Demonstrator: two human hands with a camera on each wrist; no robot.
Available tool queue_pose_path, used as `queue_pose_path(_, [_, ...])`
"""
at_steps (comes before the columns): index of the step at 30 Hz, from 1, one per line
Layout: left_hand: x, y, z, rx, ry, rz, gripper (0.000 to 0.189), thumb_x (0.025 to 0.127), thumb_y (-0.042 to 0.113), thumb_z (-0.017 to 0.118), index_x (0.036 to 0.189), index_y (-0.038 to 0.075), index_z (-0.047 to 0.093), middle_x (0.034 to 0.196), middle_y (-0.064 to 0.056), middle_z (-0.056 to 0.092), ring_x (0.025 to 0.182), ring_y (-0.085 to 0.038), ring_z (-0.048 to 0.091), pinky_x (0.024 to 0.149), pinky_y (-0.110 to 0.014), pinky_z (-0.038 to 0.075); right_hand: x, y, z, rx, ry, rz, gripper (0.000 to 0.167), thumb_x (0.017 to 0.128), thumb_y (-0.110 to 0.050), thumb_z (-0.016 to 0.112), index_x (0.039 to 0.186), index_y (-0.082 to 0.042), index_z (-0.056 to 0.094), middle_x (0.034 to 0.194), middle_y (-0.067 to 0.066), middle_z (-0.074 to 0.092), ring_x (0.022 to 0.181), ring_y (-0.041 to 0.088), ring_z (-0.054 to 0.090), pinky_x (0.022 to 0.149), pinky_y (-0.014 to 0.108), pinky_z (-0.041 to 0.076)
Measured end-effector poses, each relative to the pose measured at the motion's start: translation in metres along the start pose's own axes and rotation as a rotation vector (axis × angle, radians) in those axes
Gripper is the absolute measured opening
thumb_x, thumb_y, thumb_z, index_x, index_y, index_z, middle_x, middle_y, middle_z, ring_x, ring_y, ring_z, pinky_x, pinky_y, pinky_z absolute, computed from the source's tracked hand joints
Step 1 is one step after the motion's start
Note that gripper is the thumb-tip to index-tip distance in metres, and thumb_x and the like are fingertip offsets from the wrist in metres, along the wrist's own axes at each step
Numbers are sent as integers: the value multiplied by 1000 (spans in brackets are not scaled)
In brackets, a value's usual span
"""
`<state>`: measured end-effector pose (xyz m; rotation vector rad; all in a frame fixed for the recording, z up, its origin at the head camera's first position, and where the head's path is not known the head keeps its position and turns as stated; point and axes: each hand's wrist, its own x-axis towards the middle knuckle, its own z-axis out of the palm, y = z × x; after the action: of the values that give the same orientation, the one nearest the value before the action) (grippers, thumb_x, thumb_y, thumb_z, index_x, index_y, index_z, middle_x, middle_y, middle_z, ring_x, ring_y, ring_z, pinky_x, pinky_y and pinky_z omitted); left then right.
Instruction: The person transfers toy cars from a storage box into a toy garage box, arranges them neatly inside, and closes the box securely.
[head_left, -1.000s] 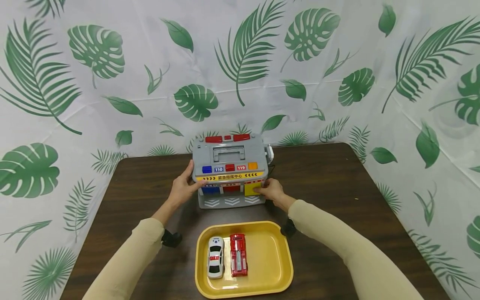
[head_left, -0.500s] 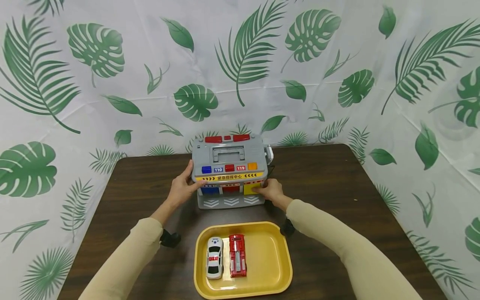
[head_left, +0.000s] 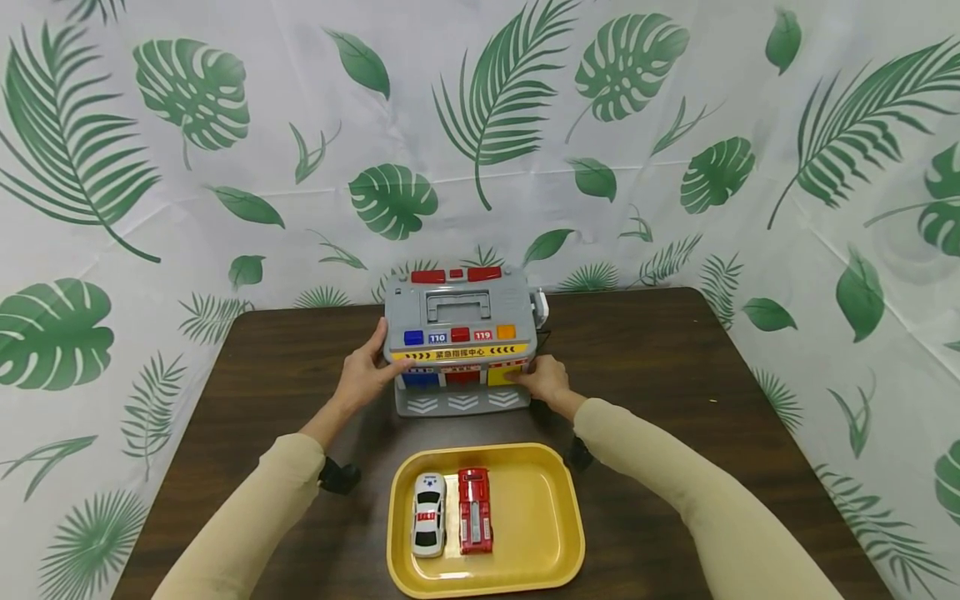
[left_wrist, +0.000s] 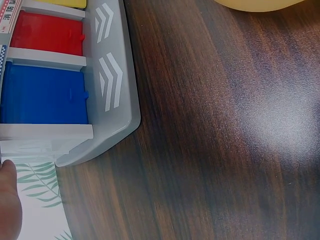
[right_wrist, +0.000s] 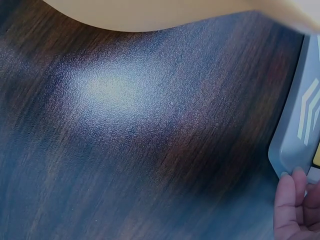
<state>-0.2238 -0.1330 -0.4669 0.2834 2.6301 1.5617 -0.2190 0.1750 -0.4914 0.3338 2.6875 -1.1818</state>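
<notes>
Toy garage (head_left: 457, 321) first: where does it stand?

On the table (head_left: 630, 375), near the middle of the back edge, its front turned toward the table's front edge.

And the grip?

The left hand (head_left: 363, 379) grips its front left corner, thumb across the front. The right hand (head_left: 547, 382) grips the front right corner, thumb against the yellow door (head_left: 500, 376).

How is that best done?

I'd use the left hand as the steady one, with even pressure so the base doesn't slide or twist. On the right, the thumb should press gently and squarely, since a hard shove would probably move everything backward.

Now count for me.

One garage with three doors: the yellow one, a red door (left_wrist: 47, 32) and a blue door (left_wrist: 45, 94). One tray (head_left: 534, 525), toward the table's front edge. Two vehicles in it: one white car (head_left: 429, 537) near the tray's left edge, one red truck (head_left: 475, 510) just beside it, not touching.
</notes>
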Motion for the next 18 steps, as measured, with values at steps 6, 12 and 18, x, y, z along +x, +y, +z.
queue_pose_path(6, [0,0,1,-7,-2,-5,93,83,30,71,151,16,10,153,-10,26,130,-26,44,99,-38,43,2,3,0,-12,-6,-2,34,77,-32,78,80,0,66,65,6,62,54,14,59,51,26,52])
queue_pose_path(12, [0,1,1,-8,5,-8,93,82,30,71,151,16,10,152,-10,28,129,-26,45,98,-38,43,3,2,-2,-36,-25,0,35,77,-34,77,82,-1,67,66,6,63,55,14,59,51,26,52])
queue_pose_path(18, [0,0,1,0,8,0,93,82,30,71,151,17,10,151,-11,30,128,-26,46,97,-37,44,3,0,-4,-107,-37,2,40,78,-41,75,86,-3,68,72,6,67,58,14,62,51,26,50])
